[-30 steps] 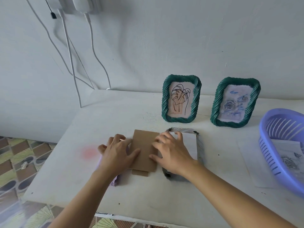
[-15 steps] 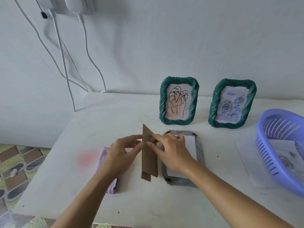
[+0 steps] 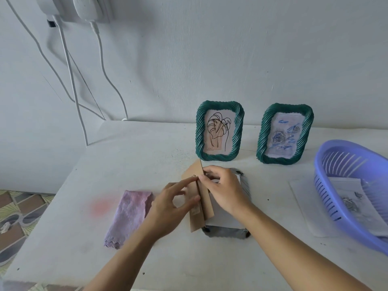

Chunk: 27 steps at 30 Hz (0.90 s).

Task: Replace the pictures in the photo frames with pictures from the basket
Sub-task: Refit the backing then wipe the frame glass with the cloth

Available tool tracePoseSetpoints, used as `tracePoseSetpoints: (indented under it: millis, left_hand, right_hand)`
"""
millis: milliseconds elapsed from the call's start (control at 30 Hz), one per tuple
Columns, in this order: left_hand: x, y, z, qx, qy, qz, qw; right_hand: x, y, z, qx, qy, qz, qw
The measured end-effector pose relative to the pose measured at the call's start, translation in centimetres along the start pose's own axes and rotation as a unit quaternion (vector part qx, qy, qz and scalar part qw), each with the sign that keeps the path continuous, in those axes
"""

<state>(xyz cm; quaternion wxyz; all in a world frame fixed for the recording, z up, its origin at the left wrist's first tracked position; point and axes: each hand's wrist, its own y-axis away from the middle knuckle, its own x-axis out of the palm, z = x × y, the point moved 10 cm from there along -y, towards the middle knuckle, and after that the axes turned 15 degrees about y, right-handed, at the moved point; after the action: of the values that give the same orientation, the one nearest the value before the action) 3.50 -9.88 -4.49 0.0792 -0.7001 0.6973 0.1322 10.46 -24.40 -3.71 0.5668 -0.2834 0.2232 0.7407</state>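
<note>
The flat brown cardboard back of the photo frame (image 3: 207, 208) stands on edge between the hands: the left hand (image 3: 170, 206) pinches it with finger and thumb, the right hand (image 3: 225, 191) grips its top. Just under the right hand lies the grey photo frame (image 3: 224, 233), face down, white paper (image 3: 222, 220) inside. I think the back should tip down slowly and sit square in the rim.

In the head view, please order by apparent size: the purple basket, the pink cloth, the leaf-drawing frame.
1. purple basket, partly cut off at the edge.
2. leaf-drawing frame and pink cloth look nearly alike; the frame stands farther away, so I leave them unranked.
</note>
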Motion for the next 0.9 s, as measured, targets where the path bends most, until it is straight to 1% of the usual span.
tracePoseSetpoints:
  millis: [133, 200, 267, 333, 467, 567, 733, 800, 900]
  left_hand:
    - [0.4, -0.4, -0.5, 0.011, -0.016, -0.025, 1.0]
    - [0.6, -0.7, -0.9, 0.015, 0.006, -0.028, 0.999]
    - [1.0, -1.1, -1.3, 0.016, 0.024, -0.02, 0.999]
    - [1.5, -1.7, -1.5, 0.023, 0.015, -0.01, 1.0]
    - [2.6, -2.5, -1.4, 0.001, 0.039, 0.002, 0.999]
    - [3.2, -2.9, -1.3, -0.03, 0.098, 0.001, 0.995]
    - [4.1, -3.2, -0.6, -0.055, 0.144, -0.006, 0.988]
    - [4.7, -3.2, -0.2, -0.063, 0.138, -0.009, 0.988]
    - [5.1, -3.3, 0.6, -0.06, 0.093, -0.015, 0.994]
  right_hand:
    - [-1.5, 0.8, -1.3, 0.029, -0.055, -0.02, 0.998]
    - [-2.4, 1.2, -2.2, 0.05, -0.08, -0.036, 0.995]
    - [-3.4, 1.7, -2.9, 0.058, -0.078, -0.048, 0.994]
    - [-4.4, 2.2, -3.5, 0.046, -0.044, -0.062, 0.996]
    - [-6.4, 3.2, -4.9, 0.01, 0.083, -0.07, 0.994]
    - [-7.1, 3.5, -7.3, -0.006, 0.162, -0.059, 0.985]
    - [-6.7, 4.3, -9.9, -0.057, 0.269, -0.047, 0.96]
    - [-6.0, 4.6, -10.2, -0.067, 0.296, -0.039, 0.952]
    - [-5.5, 4.8, -10.3, -0.07, 0.318, -0.037, 0.945]
